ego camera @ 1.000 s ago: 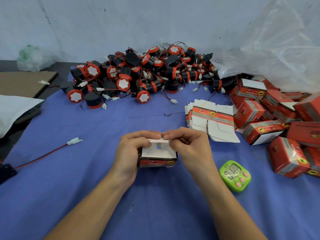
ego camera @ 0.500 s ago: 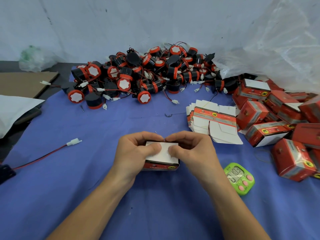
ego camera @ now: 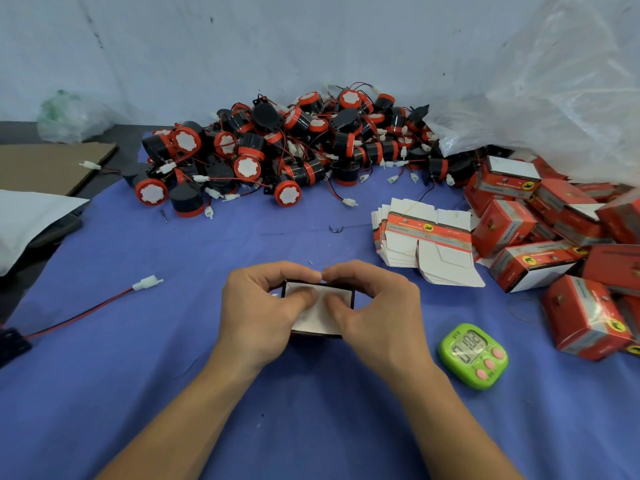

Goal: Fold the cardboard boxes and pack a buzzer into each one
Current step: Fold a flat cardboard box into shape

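Cardboard box (ego camera: 317, 321): centre of the frame, standing on the blue cloth of the bench (ego camera: 166, 358) with its white flap facing up.
Left hand (ego camera: 258, 306): clasps the box, fingers curled over the far edge and thumb pressing on the flap.
Right hand (ego camera: 377, 306): mirrors that grip, its thumb just beside the other thumb.
Reason for the hold: the fingers likely brace the far wall so the thumbs can seat the flap without crushing the box.
Contents: hidden, so it cannot be told whether a buzzer is inside.
Buzzers (ego camera: 277, 150): heaped in the upper centre, beyond the box.
Flat blanks (ego camera: 426, 244): stacked right of centre, probably so the right hand can reach them easily.
Folded boxes (ego camera: 571, 237): piled along the right edge, apart from the heap.
Timer (ego camera: 473, 355): green, lower right, display up.
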Demonstrator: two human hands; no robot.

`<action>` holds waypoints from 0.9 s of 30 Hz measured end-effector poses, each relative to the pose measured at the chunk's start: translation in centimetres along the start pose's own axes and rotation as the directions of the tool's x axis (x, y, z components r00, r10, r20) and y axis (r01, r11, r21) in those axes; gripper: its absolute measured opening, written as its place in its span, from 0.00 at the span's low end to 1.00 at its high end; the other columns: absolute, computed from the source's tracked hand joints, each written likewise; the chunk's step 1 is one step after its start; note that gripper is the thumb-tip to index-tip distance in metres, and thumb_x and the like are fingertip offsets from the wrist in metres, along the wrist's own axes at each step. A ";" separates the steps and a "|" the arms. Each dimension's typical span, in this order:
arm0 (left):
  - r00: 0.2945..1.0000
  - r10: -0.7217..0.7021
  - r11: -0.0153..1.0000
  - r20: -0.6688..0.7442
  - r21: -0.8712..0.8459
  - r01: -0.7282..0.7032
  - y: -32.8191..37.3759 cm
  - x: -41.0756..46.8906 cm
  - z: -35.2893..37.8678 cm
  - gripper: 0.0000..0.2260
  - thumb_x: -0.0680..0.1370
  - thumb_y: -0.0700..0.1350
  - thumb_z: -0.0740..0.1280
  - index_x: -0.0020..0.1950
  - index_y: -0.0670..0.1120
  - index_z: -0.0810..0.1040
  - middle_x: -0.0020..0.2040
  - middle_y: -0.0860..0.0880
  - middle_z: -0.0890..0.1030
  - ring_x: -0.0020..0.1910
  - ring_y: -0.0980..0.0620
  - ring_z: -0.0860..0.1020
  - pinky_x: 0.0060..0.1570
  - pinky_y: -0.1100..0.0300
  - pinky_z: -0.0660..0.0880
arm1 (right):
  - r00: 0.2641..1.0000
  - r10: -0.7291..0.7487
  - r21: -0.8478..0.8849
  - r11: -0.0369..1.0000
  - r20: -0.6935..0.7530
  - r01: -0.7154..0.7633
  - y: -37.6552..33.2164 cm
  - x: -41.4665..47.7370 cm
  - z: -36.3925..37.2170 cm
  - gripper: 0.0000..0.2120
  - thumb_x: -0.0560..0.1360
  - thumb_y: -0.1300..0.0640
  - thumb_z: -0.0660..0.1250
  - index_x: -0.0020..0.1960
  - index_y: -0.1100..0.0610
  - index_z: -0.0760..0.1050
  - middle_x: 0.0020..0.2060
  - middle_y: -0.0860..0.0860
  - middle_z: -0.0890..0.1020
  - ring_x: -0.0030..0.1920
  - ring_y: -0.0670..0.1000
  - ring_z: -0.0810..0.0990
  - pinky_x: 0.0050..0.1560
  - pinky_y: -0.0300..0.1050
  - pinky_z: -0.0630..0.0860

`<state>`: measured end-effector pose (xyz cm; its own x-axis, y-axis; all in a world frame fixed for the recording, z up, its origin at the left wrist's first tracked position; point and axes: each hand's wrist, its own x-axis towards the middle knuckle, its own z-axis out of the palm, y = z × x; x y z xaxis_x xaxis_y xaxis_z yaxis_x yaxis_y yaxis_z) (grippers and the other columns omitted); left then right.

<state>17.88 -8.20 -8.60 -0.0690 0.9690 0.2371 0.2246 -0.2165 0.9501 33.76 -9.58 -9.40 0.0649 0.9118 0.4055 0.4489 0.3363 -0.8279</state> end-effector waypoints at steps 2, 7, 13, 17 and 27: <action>1.000 0.028 0.999 -0.007 0.046 -0.027 0.1 -0.1 0.0 0.23 0.72 0.31 0.75 0.40 0.63 0.87 0.41 0.60 0.87 0.44 0.60 0.85 0.44 0.68 0.79 | 1.000 -0.013 -0.021 1.000 -0.020 0.012 0.0 -0.1 0.2 0.17 0.69 0.63 0.72 0.47 0.41 0.82 0.44 0.31 0.84 0.50 0.37 0.83 0.51 0.25 0.73; 0.999 0.032 0.997 -0.009 0.069 -0.032 0.0 0.0 0.0 0.23 0.72 0.32 0.76 0.38 0.64 0.87 0.40 0.61 0.87 0.44 0.61 0.85 0.44 0.68 0.79 | 1.000 -0.026 -0.033 0.999 -0.007 0.026 0.0 -0.2 0.1 0.16 0.70 0.64 0.72 0.46 0.42 0.82 0.44 0.33 0.84 0.49 0.39 0.83 0.50 0.27 0.74; 0.994 0.024 1.000 0.102 -0.013 -0.023 0.0 0.4 -0.3 0.14 0.69 0.38 0.76 0.41 0.60 0.88 0.43 0.56 0.88 0.46 0.56 0.86 0.45 0.61 0.82 | 0.993 0.095 0.148 0.983 0.069 -0.104 -0.3 0.6 -0.6 0.11 0.66 0.60 0.66 0.42 0.49 0.85 0.45 0.41 0.87 0.52 0.45 0.85 0.56 0.42 0.80; 0.992 -0.074 0.975 0.107 -0.199 0.094 -0.1 0.6 -0.2 0.08 0.69 0.44 0.73 0.45 0.53 0.89 0.43 0.48 0.88 0.41 0.54 0.84 0.37 0.65 0.78 | 0.952 0.229 0.244 0.930 0.204 -0.276 0.1 0.9 -1.3 0.15 0.67 0.56 0.66 0.50 0.46 0.86 0.47 0.47 0.87 0.52 0.49 0.84 0.54 0.50 0.80; 0.996 0.027 0.980 0.079 -0.197 -0.011 -0.3 0.3 -0.5 0.17 0.69 0.55 0.71 0.57 0.58 0.87 0.58 0.54 0.86 0.63 0.54 0.81 0.61 0.61 0.75 | 1.000 0.023 -0.020 1.000 0.001 -0.023 0.4 0.3 -0.8 0.27 0.65 0.65 0.70 0.61 0.43 0.82 0.57 0.38 0.83 0.62 0.39 0.80 0.62 0.34 0.74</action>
<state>17.28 -7.93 -8.67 0.0146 0.9691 0.2461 0.0292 -0.2465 0.9687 34.71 -9.41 -9.29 0.0744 0.9196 0.3858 0.4648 0.3103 -0.8293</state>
